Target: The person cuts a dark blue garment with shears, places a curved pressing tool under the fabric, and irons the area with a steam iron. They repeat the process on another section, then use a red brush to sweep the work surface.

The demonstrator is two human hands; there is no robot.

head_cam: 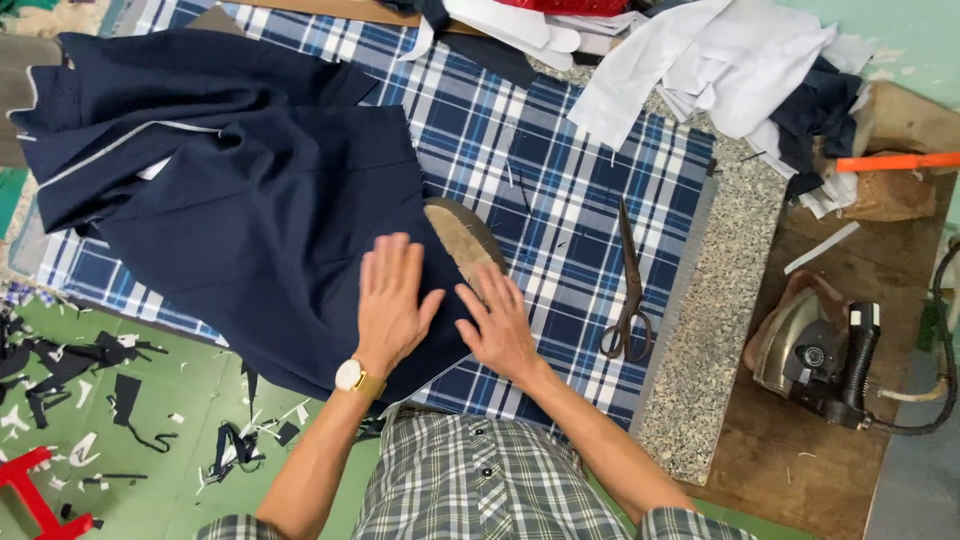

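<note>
Left hand: the left hand (393, 300) is lying flat, fingers spread and palm down, on the dark navy garment (240, 190); it is gripping nothing, only pressing on the cloth. A gold-cased wristwatch (352, 377) is sitting on that wrist.

Right hand: the right hand (500, 325) is resting open, just beside the left, on the garment's lower right edge; its fingertips are reaching the brown padded pressing form (462, 238) (only partly showing from under the cloth). It is holding nothing either.

Garment: it is lying spread over the left half of the blue and white checked cover (560, 180), with a thin pale piping line running across its upper part.

Scissors: the dark scissors (630, 290) are lying shut on the checked cover, right of the hands and apart from them.

Iron: the steam iron (815, 350) is sitting on the wooden board (800, 450) at the right, well apart from both hands, its hose curving off to the edge.

Scraps: white and navy cloth pieces (720, 60) are piling up at the top; dark offcuts (90, 370) are littering the green floor (190, 450).
</note>
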